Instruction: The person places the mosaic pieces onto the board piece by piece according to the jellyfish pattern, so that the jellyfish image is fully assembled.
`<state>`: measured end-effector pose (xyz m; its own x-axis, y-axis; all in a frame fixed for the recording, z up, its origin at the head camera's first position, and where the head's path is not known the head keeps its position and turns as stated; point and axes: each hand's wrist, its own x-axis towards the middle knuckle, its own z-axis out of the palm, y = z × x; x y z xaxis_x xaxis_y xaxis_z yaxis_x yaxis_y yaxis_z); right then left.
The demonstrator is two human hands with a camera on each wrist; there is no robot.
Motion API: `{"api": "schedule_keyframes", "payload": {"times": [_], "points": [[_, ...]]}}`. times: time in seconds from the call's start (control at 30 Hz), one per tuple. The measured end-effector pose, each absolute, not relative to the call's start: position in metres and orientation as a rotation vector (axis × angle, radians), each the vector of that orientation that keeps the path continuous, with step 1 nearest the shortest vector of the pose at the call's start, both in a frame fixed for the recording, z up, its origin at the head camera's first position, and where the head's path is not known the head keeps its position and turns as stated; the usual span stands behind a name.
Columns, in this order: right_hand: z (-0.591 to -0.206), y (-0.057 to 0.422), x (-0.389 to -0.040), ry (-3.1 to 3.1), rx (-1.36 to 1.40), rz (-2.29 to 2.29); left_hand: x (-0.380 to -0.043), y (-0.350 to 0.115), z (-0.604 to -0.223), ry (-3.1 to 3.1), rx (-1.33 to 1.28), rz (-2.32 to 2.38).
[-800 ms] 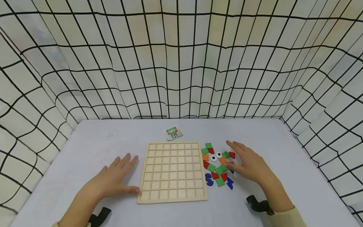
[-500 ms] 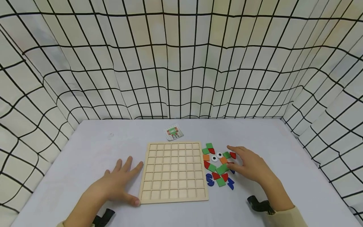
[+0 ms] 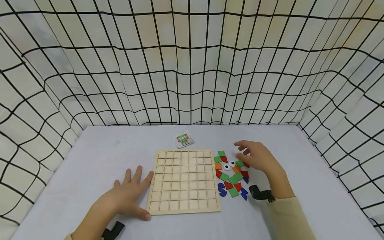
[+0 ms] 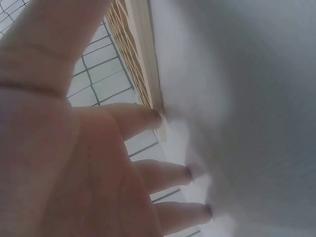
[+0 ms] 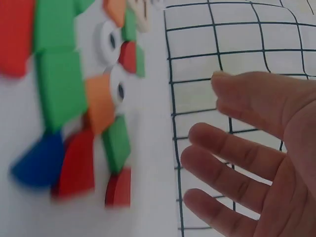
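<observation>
A wooden grid board (image 3: 184, 181) lies flat on the white table, its square cells bare. My left hand (image 3: 127, 196) rests at the board's left edge with fingers spread; its thumb is by the near left corner, and in the left wrist view a fingertip touches the board's side (image 4: 148, 64). To the right of the board lies a cluster of flat pieces: green squares (image 3: 235, 178), red quarter-rounds (image 3: 244, 174), orange squares (image 3: 218, 166), blue pieces (image 3: 222, 190) and white eye discs (image 3: 226, 167). Above the cluster's far right side hovers my right hand (image 3: 258, 155), fingers loosely bent, holding nothing.
A small picture card (image 3: 183, 139) with a green and red figure lies behind the board. Black netting (image 3: 189, 76) over white cloth walls in the table (image 3: 120, 143) at the back and both sides. Each wrist wears a black camera mount (image 3: 261, 193).
My right hand has lifted and moved away toward the back of the cluster, uncovering red and blue pieces. My left hand has slid slightly right against the board's edge.
</observation>
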<state>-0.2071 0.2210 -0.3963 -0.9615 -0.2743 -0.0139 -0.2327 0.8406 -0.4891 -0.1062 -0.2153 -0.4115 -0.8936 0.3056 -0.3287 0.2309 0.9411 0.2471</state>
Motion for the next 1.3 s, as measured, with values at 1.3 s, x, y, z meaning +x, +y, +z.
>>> {"api": "schedule_keyframes", "payload": {"times": [1.3], "points": [[-0.424, 0.176, -0.216, 2.869, -0.413, -0.667, -0.103, -0.217, -0.413, 2.729, 0.385, 0.277]]}}
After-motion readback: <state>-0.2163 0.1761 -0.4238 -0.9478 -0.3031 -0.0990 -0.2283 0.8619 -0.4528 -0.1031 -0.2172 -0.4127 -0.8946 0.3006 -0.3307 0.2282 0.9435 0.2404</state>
